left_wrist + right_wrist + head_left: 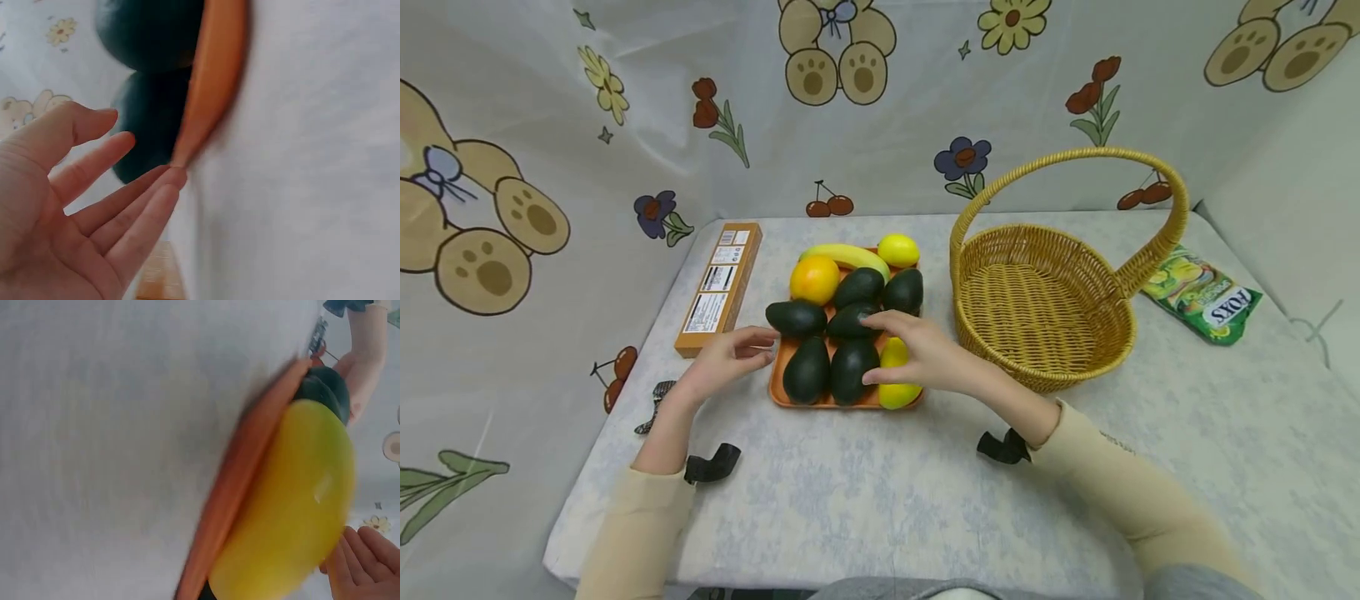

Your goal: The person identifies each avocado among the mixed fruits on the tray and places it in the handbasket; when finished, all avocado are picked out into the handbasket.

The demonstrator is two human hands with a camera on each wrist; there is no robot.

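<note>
An orange tray (780, 392) holds several dark green avocados (807, 371), an orange (815, 280), a banana (842, 254), a lemon (898, 250) and a yellow mango (895, 392). At the tray's left side is my left hand (730, 362), fingers extended; in the left wrist view its fingertips meet or nearly meet the tray rim (219, 69). My right hand (928, 354) hovers over the tray's right part, thumb and fingers apart, near the middle avocado (848, 322). It partly covers the mango. The right wrist view shows the mango (294, 500) close up, with the hand beyond it.
A golden wicker basket (1123, 329) with a tall handle stands right of the tray. Behind it lies a green FOX'S packet (1206, 300). To the left is a long brown box (718, 287). A patterned curtain (880, 158) hangs behind the table.
</note>
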